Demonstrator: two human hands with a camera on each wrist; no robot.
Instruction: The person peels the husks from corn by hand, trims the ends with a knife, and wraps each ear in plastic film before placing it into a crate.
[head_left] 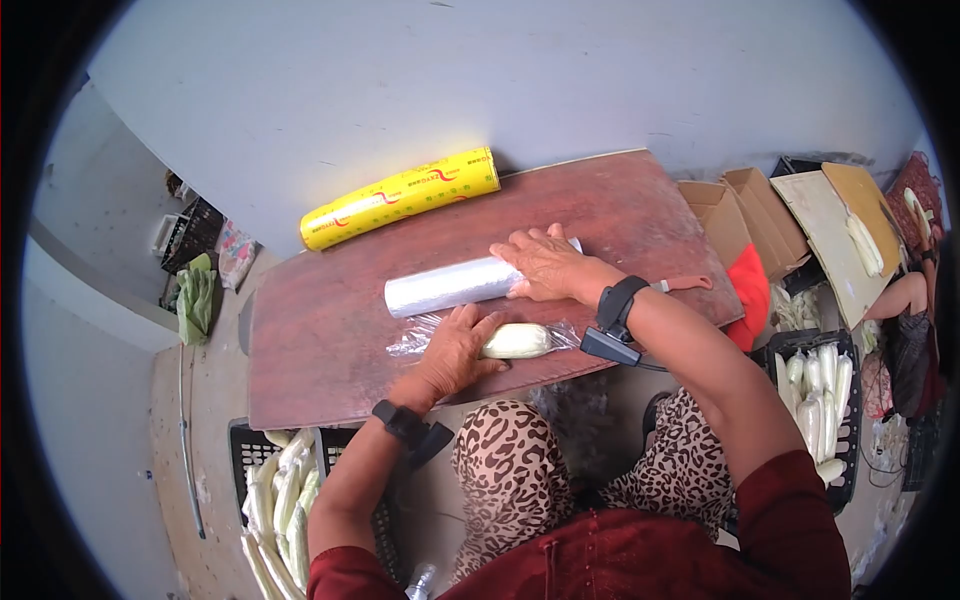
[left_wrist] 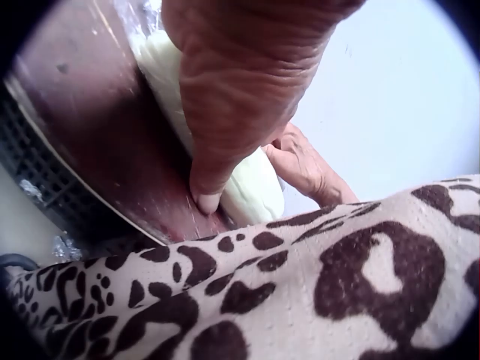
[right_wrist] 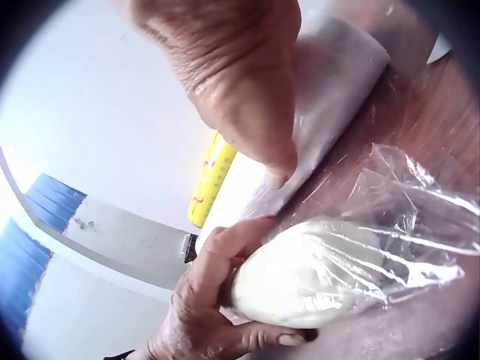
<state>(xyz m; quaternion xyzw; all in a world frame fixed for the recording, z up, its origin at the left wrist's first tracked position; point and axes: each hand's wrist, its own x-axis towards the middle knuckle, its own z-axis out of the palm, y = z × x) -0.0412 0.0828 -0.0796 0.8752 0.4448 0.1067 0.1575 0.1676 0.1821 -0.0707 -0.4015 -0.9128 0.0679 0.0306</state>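
My left hand (head_left: 460, 350) grips a long, smooth, pale vegetable (head_left: 518, 342) near the table's front edge. In the right wrist view its thumb and fingers lie on either side of the vegetable (right_wrist: 300, 274). Clear plastic film (right_wrist: 420, 225) covers the vegetable and trails off wrinkled at its ends. Just behind it lies a roll of clear film (head_left: 440, 289). My right hand (head_left: 545, 265) rests across this roll's right part with fingers spread, its thumb (right_wrist: 279, 169) against the near side. The palm hides that part of the roll.
A yellow printed roll (head_left: 400, 195) lies along the back of the reddish table (head_left: 330, 350). To the right is a red-handled tool (head_left: 688, 284). Black crates (head_left: 850, 440) of pale vegetables stand at both sides. Cardboard boxes (head_left: 765, 215) and another person (head_left: 910, 300) are at right.
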